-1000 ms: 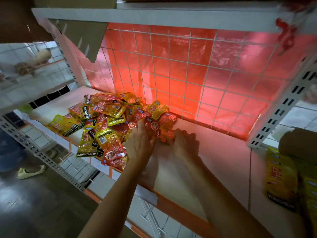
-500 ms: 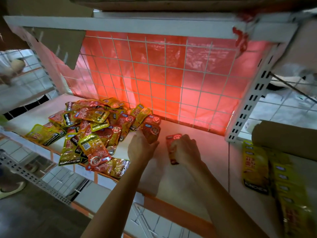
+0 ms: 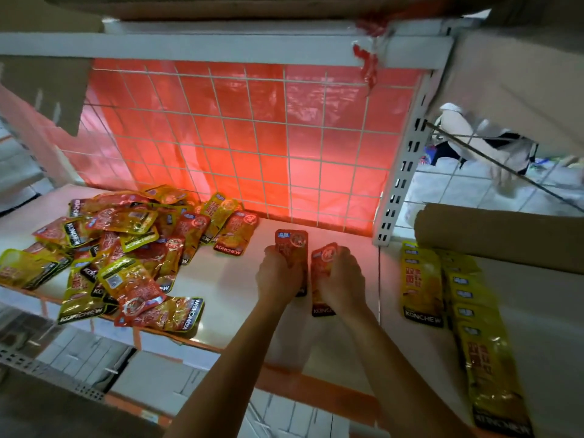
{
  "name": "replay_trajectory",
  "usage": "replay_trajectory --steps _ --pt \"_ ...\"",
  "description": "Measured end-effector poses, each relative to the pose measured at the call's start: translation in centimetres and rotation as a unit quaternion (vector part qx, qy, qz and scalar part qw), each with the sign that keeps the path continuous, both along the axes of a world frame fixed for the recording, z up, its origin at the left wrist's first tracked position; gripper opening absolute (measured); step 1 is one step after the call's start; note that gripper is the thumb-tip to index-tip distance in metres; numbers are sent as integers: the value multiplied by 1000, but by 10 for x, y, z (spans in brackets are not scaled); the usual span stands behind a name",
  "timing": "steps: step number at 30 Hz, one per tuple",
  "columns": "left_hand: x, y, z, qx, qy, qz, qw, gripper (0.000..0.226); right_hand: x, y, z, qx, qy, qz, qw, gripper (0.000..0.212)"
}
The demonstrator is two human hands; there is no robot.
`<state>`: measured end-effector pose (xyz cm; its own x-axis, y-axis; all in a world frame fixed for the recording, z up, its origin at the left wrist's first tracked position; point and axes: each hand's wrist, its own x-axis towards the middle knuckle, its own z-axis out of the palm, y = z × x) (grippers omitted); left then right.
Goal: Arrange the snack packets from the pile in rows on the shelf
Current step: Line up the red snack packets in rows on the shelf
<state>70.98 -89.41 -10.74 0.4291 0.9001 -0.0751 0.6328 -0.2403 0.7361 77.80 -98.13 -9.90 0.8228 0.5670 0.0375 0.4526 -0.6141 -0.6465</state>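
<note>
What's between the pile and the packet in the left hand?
Nothing but bare shelf. The head view shows an open white stretch between the pile and the red packet that the left hand holds.

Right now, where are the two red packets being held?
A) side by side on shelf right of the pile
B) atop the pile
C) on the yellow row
A: left hand and right hand hold the red packets side by side on the shelf, off the pile.
</note>
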Motion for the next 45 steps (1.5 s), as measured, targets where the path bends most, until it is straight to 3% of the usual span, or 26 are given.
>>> replay_trajectory --steps 4,10,16,21,25,32,37,40,45 --pt "24 -31 9 -28 -66 -21 997 44 19 -36 12 93 7 -42 995 48" --pt "63 -87 22 -41 -138 -71 987 51 55 -98 24 191 26 -92 977 59" --pt "104 -156 26 -47 -169 -104 979 55 94 -173 26 200 49 -137 969 57" --pt "140 -214 34 -18 -208 -129 969 28 125 -236 30 225 38 -158 961 57" --pt "168 -260 36 -24 -235 -133 963 29 151 -287 27 233 40 -184 954 51" --pt "213 -335 23 -74 -196 -185 960 23 186 -369 20 238 4 -157 959 46" --pt "237 -386 19 -148 -175 -187 955 24 205 -426 22 201 12 -203 958 58" --pt "245 -414 18 -194 -176 -200 944 12 217 -458 20 191 38 -221 956 57" --pt "252 -438 10 -219 -142 -226 939 15 225 -492 20 163 0 -288 944 62"
